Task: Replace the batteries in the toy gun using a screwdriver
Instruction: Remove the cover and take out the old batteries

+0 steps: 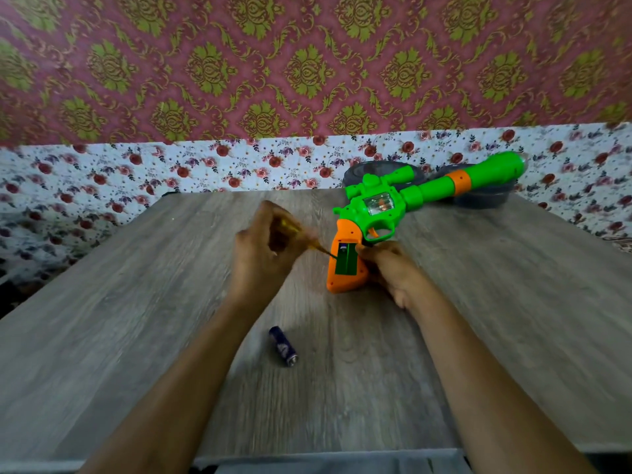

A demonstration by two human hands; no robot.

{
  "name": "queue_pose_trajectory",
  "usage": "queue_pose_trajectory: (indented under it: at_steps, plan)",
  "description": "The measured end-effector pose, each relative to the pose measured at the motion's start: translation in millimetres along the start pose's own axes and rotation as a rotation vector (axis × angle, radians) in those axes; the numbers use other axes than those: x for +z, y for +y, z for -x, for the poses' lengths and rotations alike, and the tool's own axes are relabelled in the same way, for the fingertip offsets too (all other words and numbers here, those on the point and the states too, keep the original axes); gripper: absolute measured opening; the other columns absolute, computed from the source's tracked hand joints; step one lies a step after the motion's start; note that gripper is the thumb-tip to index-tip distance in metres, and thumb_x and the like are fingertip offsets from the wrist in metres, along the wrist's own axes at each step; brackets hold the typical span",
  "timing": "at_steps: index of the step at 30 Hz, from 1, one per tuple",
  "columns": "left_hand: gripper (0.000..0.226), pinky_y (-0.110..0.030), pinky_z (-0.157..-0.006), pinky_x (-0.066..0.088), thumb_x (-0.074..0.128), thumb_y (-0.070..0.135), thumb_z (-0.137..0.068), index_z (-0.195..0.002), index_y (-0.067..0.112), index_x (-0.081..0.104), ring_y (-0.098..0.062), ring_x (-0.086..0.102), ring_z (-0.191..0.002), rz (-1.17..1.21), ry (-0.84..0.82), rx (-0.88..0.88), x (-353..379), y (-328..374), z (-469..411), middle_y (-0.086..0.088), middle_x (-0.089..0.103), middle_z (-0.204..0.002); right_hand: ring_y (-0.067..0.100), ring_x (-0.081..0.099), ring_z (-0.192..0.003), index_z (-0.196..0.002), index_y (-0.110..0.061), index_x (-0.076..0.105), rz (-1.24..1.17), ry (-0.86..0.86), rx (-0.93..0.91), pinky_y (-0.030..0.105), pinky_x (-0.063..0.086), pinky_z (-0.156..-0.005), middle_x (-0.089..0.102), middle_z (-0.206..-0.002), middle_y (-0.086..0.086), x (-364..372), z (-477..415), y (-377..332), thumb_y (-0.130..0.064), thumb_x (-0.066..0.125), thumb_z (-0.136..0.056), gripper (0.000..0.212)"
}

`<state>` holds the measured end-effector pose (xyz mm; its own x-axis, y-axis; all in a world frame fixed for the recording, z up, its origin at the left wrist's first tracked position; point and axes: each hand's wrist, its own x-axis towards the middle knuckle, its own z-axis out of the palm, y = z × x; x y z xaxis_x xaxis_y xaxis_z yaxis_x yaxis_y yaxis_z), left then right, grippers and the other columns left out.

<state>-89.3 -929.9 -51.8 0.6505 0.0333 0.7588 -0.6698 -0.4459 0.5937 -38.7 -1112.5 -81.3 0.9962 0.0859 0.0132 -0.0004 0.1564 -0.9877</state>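
Fingers (pixel 277 215) of the left hand (pixel 263 256) grip screwdriver (pixel 293 230) at toy gun (pixel 378 208).

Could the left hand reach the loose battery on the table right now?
Probably yes: the battery lies on bare table beside that forearm, though the left hand grips the screwdriver.

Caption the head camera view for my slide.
Left hand holds a screwdriver to the toy gun, right hand steadying its grip; battery nearby.
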Motion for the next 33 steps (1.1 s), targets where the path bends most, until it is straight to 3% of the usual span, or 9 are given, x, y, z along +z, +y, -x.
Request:
queue_pose_trajectory:
  at_steps: [3, 6, 8, 11, 16, 22, 28, 31, 33]
  plan:
    - [0.011, -0.037, -0.067, 0.057, 0.051, 0.036, -0.092, -0.09, 0.031, 0.041, -0.02, 0.064, -0.072, 0.118, 0.243, -0.087, -10, 4, -7, 0.004, 0.059, -0.075, -0.002, 0.061, -0.048, -0.077, -0.016, 0.06, -0.024, -0.004, -0.002, 0.016, 0.05, -0.05, 0.066, -0.051, -0.011, 1, -1, 1, -0.005, 0.05, -0.09, 0.02]
    - [0.007, -0.035, -0.063, 0.055, 0.037, 0.023, -0.097, -0.093, 0.028, 0.034, -0.022, 0.061, -0.065, 0.097, 0.344, -0.077, -27, 9, -6, 0.005, 0.051, -0.072, -0.002, 0.062, -0.047, -0.078, -0.017, 0.06, -0.039, -0.014, 0.013, 0.016, 0.051, -0.05, 0.066, -0.05, -0.011, 3, -1, 1, -0.004, 0.049, -0.091, 0.021]
    - [0.007, -0.034, -0.056, 0.049, 0.034, 0.019, -0.096, -0.095, 0.025, 0.033, -0.015, 0.055, -0.058, -0.008, 0.387, -0.056, -31, 13, 3, 0.008, 0.046, -0.07, -0.002, 0.061, -0.047, -0.078, -0.016, 0.059, -0.03, -0.019, 0.017, 0.018, 0.051, -0.052, 0.066, -0.05, -0.011, 3, -2, 0, -0.005, 0.049, -0.091, 0.02]
    - [0.003, -0.046, -0.051, 0.044, 0.036, 0.019, -0.095, -0.098, 0.018, 0.035, -0.019, 0.047, -0.053, -0.066, 0.47, -0.129, -29, 6, 18, 0.012, 0.044, -0.066, -0.003, 0.059, -0.043, -0.076, -0.017, 0.059, 0.001, 0.009, 0.012, 0.01, 0.046, -0.043, 0.065, -0.048, -0.012, 4, -1, 0, -0.005, 0.048, -0.091, 0.022]
    - [0.007, -0.053, -0.049, 0.043, 0.035, 0.024, -0.096, -0.101, 0.02, 0.036, -0.03, 0.047, -0.053, -0.142, 0.421, -0.138, -23, -3, 18, 0.008, 0.043, -0.064, -0.002, 0.061, -0.046, -0.077, -0.017, 0.059, -0.034, 0.033, 0.01, 0.012, 0.047, -0.045, 0.066, -0.051, -0.013, 0, -1, -2, -0.005, 0.049, -0.09, 0.021]
    - [0.006, -0.048, -0.047, 0.042, 0.035, 0.019, -0.097, -0.102, 0.019, 0.035, -0.037, 0.049, -0.055, -0.148, 0.422, -0.099, -21, -2, 18, 0.005, 0.044, -0.063, -0.002, 0.06, -0.045, -0.077, -0.016, 0.059, -0.035, 0.039, 0.015, 0.015, 0.047, -0.047, 0.066, -0.05, -0.012, 0, -5, 1, -0.006, 0.05, -0.09, 0.019]
    - [0.008, -0.027, -0.053, 0.045, 0.036, 0.009, -0.099, -0.105, 0.015, 0.036, -0.004, 0.05, -0.054, -0.006, 0.447, -0.079, -34, 5, 8, 0.003, 0.045, -0.068, -0.003, 0.063, -0.053, -0.078, -0.017, 0.062, 0.013, -0.03, -0.019, 0.015, 0.05, -0.054, 0.068, -0.056, -0.013, 8, -5, 3, -0.006, 0.052, -0.089, 0.019]
    - [0.014, -0.026, -0.048, 0.036, 0.042, 0.013, -0.098, -0.111, 0.009, 0.04, -0.004, 0.042, -0.051, -0.138, 0.423, -0.088, -50, 11, 5, 0.005, 0.043, -0.066, -0.002, 0.065, -0.056, -0.082, -0.016, 0.063, 0.038, -0.085, -0.037, 0.015, 0.053, -0.06, 0.069, -0.058, -0.013, 14, -4, 5, -0.004, 0.052, -0.089, 0.018]
    - [0.021, -0.022, -0.052, 0.04, 0.051, 0.018, -0.095, -0.112, 0.008, 0.044, -0.001, 0.047, -0.054, -0.313, 0.252, -0.22, -65, 15, 0, 0.008, 0.05, -0.068, -0.003, 0.065, -0.056, -0.082, -0.016, 0.063, 0.052, -0.104, -0.039, 0.014, 0.052, -0.063, 0.069, -0.058, -0.013, 15, -2, 6, -0.004, 0.051, -0.089, 0.017]
